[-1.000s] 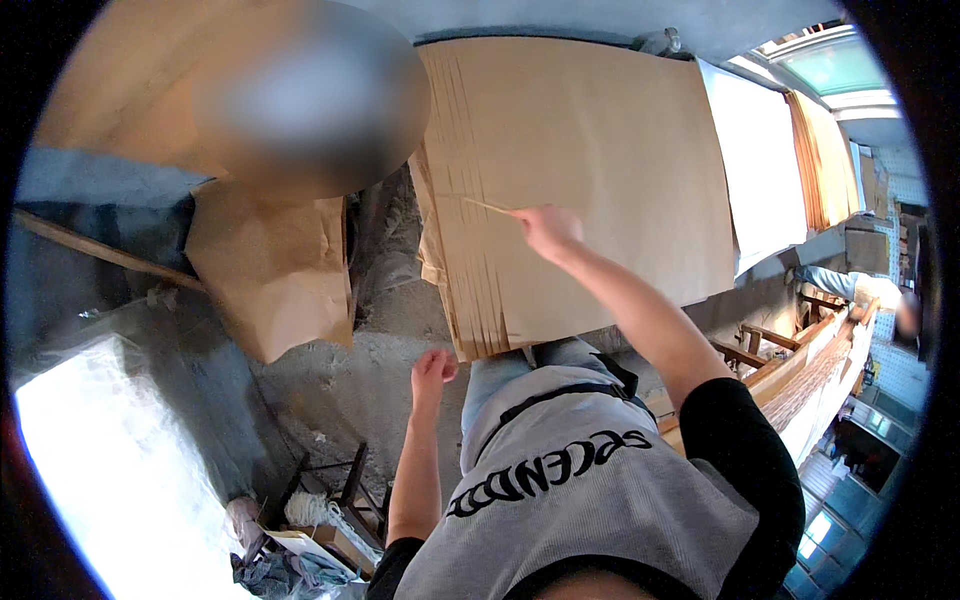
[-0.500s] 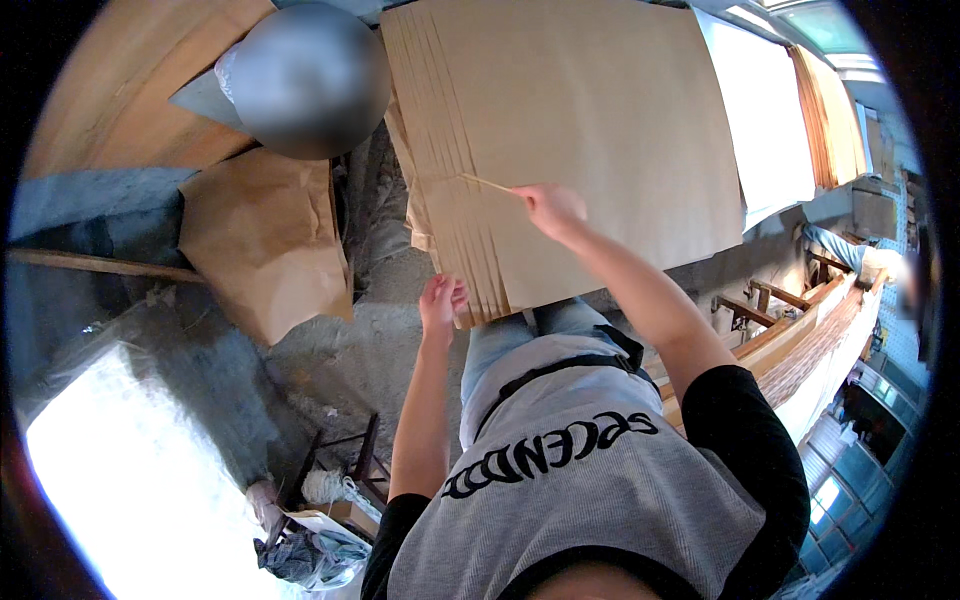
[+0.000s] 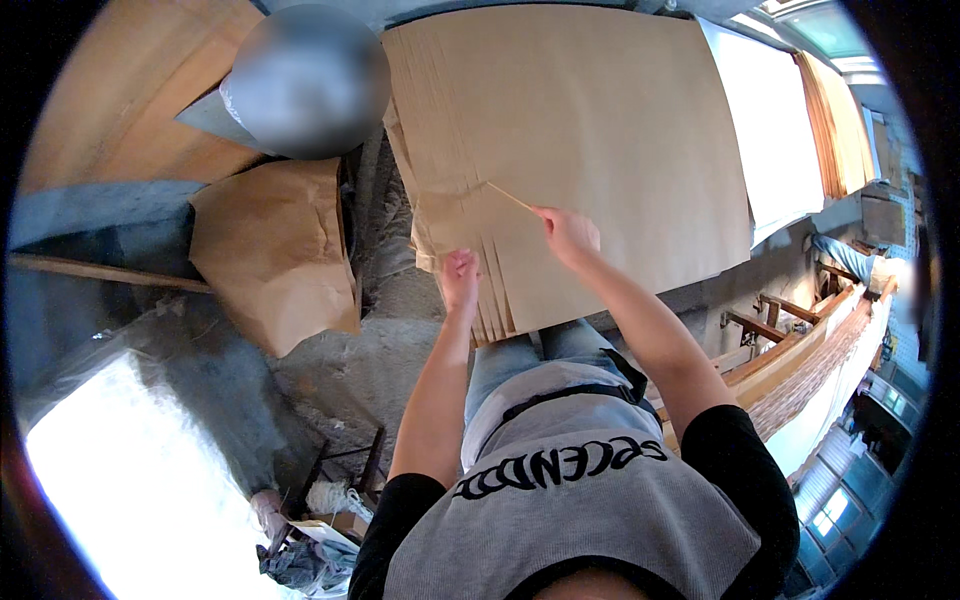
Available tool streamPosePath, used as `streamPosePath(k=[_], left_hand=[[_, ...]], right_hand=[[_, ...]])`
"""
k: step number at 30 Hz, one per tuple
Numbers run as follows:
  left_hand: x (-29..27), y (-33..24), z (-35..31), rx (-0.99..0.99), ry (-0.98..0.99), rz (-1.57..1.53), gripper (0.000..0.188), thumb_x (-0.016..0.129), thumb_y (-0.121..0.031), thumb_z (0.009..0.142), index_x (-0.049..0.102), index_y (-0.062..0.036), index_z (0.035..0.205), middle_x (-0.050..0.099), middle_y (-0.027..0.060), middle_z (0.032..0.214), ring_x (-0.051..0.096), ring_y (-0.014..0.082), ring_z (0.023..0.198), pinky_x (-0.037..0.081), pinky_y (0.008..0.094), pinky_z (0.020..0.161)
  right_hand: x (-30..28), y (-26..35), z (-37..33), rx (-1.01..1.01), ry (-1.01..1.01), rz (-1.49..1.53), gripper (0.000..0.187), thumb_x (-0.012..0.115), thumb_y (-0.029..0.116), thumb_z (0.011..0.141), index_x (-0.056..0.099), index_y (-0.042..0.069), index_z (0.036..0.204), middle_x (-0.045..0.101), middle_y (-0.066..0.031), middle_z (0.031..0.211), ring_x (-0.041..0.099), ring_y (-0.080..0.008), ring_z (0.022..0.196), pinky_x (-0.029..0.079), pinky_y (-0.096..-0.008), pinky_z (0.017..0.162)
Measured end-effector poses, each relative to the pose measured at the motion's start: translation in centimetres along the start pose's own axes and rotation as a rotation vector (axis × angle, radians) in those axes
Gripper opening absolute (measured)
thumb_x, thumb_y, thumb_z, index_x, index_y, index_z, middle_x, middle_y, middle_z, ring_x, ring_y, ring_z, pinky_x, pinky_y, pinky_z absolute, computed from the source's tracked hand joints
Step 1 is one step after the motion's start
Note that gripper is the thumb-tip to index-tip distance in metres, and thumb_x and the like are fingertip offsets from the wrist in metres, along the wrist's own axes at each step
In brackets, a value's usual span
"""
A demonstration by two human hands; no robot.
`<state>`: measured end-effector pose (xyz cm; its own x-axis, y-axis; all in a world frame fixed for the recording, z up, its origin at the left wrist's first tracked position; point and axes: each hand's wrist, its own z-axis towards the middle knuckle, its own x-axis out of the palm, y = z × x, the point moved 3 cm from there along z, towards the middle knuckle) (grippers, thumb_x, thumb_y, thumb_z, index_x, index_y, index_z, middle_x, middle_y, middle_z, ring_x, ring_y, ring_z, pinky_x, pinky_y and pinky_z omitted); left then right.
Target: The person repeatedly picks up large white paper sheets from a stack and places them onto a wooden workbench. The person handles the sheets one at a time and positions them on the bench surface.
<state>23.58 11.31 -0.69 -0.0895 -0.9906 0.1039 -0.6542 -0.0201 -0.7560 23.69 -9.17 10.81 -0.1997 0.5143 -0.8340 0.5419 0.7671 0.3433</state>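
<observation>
A large stack of brown paper sheets (image 3: 630,120) lies before me, its left edges fanned out in narrow steps. My right hand (image 3: 573,238) is closed round one end of a thin, pale stick (image 3: 512,197). The stick's far tip points left and meets the paper near the stepped edges. Over the near left border of the stack is my left hand (image 3: 460,280), its fingers curled; whether a sheet edge is between them is hidden. Around that spot the stepped edges look bulged and partly covered.
White sheets (image 3: 765,130) and an orange-brown stack (image 3: 835,125) lie beyond the brown paper to the right. A crumpled brown sheet (image 3: 275,250) hangs at left, near a blurred round shape (image 3: 310,80). Long wooden pieces (image 3: 800,345) lie at right. Bags (image 3: 310,565) sit lower left.
My left hand has moved up and right, from beside the stack's corner to over its edge. The right hand and stick have shifted slightly right and down. Part of the stepped edges is now covered.
</observation>
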Motion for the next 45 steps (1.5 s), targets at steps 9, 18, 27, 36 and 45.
streamPosePath(k=[9,18,27,36,45], left_hand=[[-0.6,0.8,0.9,0.045,-0.023,-0.091,0.022,0.057,-0.017,0.081,0.047,-0.0106,0.101,0.051,0.0010,0.096,0.049,0.0123,0.088,0.046,0.0307,0.070],[1.3,-1.0,0.2,-0.115,0.064,-0.049,0.025,0.057,-0.027,0.081,0.048,-0.0078,0.096,0.051,-0.0005,0.080,0.050,0.0086,0.069,0.044,0.0238,0.062],[0.5,6.2,-9.8,-0.439,0.581,-0.375,0.066,0.061,-0.040,0.075,0.027,-0.0195,0.128,0.040,-0.0008,0.122,0.038,0.0165,0.114,0.037,0.0403,0.089],[14.5,16.2,-12.6,-0.519,0.166,-0.630,0.027,0.059,-0.030,0.080,0.050,-0.0118,0.098,0.051,0.0002,0.082,0.052,0.0182,0.075,0.041,0.0306,0.060],[18.2,16.9,-14.3,-0.394,-0.183,-0.398,0.027,0.058,-0.032,0.081,0.051,-0.0081,0.091,0.050,0.0029,0.068,0.043,0.0135,0.053,0.034,0.0238,0.044]], right_hand=[[0.6,-0.9,-0.2,0.005,0.049,0.049,0.029,0.048,0.013,0.079,0.060,0.023,0.103,0.060,-0.0084,0.072,0.057,-0.0210,0.061,0.045,-0.0330,0.054],[-4.9,-15.2,-9.2,0.111,-0.154,0.240,0.025,0.050,0.018,0.083,0.058,0.024,0.106,0.060,-0.0123,0.074,0.058,-0.0254,0.063,0.045,-0.0328,0.056],[-9.4,-33.1,-17.3,0.331,-0.239,0.201,0.026,0.051,0.018,0.082,0.058,0.022,0.107,0.057,-0.0115,0.067,0.053,-0.0218,0.055,0.043,-0.0306,0.055],[-14.1,-40.3,-13.6,0.271,-0.147,0.138,0.025,0.050,0.018,0.082,0.059,0.022,0.105,0.059,-0.0139,0.072,0.058,-0.0291,0.067,0.045,-0.0351,0.058],[-15.2,-44.9,-12.5,0.093,-0.129,-0.055,0.025,0.046,0.021,0.083,0.057,0.025,0.105,0.061,-0.0117,0.074,0.059,-0.0297,0.069,0.047,-0.0398,0.059]])
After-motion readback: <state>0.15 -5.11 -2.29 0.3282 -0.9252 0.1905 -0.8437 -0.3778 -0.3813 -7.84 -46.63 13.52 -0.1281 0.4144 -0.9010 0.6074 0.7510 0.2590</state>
